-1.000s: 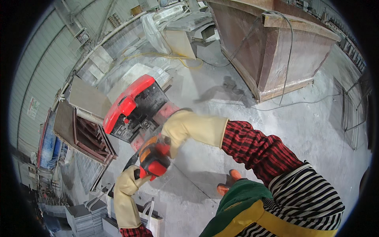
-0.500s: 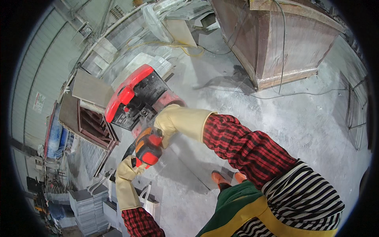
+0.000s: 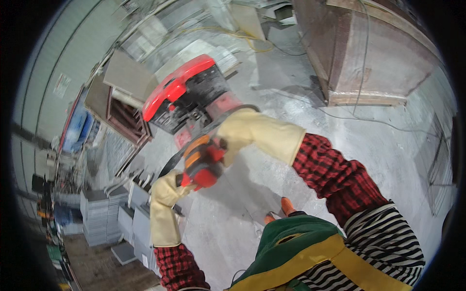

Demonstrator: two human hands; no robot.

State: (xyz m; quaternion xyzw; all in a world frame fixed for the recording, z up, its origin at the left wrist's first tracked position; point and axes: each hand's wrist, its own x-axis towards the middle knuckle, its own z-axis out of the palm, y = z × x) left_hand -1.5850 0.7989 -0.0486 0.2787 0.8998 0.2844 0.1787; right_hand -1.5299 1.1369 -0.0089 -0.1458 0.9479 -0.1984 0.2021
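A red-and-black machine (image 3: 191,97), which looks like an electric pallet truck, stands in front of me. Its control handle (image 3: 200,162), orange, black and red, points toward me and is slightly blurred. My left hand (image 3: 169,191), in a cream rubber glove, is closed around the handle's near left end. At the handle's far right side is my right hand (image 3: 238,133), gloved the same way and closed on it; its fingertips are partly hidden. Red-and-black checked cuffs cover both forearms.
A large brown box-like structure (image 3: 374,58) stands at far right, with a cable (image 3: 388,125) on the floor beside it. Grey stacked slabs (image 3: 99,216) are at lower left. A brown wooden frame (image 3: 126,119) and flat panels (image 3: 191,60) lie beyond the machine's left side.
The machine, its handle and both hands have shifted rightward in view. The surroundings have moved too, with more of the slabs at lower left showing. Both hands keep hold.
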